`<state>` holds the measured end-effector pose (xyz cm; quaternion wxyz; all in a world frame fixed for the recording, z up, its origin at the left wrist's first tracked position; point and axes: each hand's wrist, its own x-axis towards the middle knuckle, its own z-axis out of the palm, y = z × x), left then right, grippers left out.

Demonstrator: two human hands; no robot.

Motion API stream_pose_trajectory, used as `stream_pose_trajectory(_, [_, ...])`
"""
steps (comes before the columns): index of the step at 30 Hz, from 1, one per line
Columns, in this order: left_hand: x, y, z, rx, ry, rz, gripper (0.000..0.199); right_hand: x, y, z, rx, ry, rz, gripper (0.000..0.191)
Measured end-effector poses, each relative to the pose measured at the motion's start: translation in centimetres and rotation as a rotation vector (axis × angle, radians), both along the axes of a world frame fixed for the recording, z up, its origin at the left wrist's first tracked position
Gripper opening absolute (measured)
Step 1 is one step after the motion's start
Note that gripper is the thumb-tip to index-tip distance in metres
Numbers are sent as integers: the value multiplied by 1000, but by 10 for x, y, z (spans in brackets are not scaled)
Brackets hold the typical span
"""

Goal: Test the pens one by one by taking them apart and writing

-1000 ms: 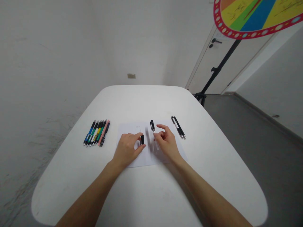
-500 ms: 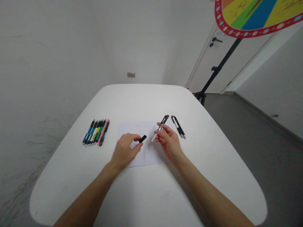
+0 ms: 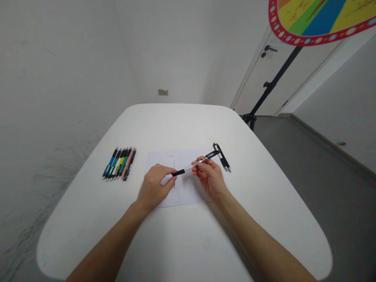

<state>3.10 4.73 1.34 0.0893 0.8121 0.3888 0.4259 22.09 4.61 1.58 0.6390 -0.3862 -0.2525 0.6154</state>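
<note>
My left hand [image 3: 155, 183] pinches a short black pen grip [image 3: 179, 172] between thumb and forefinger. My right hand [image 3: 212, 181] holds a clear pen barrel [image 3: 212, 154] with a black clip end pointing up and right. The barrel's lower end meets or nearly meets the grip; I cannot tell if they are joined. Below both hands lies a white sheet of paper [image 3: 185, 196]. On it rests a thin, pale refill [image 3: 174, 163], partly hidden behind my left fingers, its dark tip showing underneath.
A row of several coloured pens [image 3: 120, 164] lies to the left of the paper. Two black-and-clear pens [image 3: 223, 158] lie to the right. The white table [image 3: 176, 125] has rounded corners. Beyond it stand a colourful wheel [image 3: 317, 23] on a black stand [image 3: 274, 82] and a door.
The clear barrel has tilted flatter in my right hand, and its lower end has swung left to the grip. My left hand has hardly moved.
</note>
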Motion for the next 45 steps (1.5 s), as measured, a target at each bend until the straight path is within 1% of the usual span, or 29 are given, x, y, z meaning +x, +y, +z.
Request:
stream_pose_trajectory(7, [-1, 0, -2, 5, -50, 6, 11, -1, 0, -2, 15, 5, -8, 24])
stream_pose_trajectory(15, [-1, 0, -3, 18, -57, -2, 10, -7, -4, -7, 56, -128, 82, 19])
stream_pose_trajectory(22, [0, -1, -4, 8, -88, 22, 8, -10, -5, -7, 34, -151, 117, 20])
stream_pose_trajectory(31, [1, -1, -4, 13, -98, 22, 7, -11, -7, -8, -9, -138, 137, 22])
stream_pose_trajectory(36, [-1, 1, -4, 7, -70, 55, 13, -9, -6, -9, -14, -84, 137, 26])
stream_pose_trajectory(38, [-3, 1, -3, 32, -23, 105, 12, -7, -5, -10, -18, -62, 110, 26])
stream_pose_trajectory(40, [-4, 1, -3, 71, 84, 169, 12, -5, -3, -11, -22, -38, 69, 26])
stream_pose_trajectory(43, [2, -2, -5, 99, 333, 251, 25, -2, 1, -13, -37, -10, 26, 25])
stream_pose_trajectory(45, [9, -6, -7, 75, 497, 296, 29, -1, 2, -14, -49, 0, 16, 25])
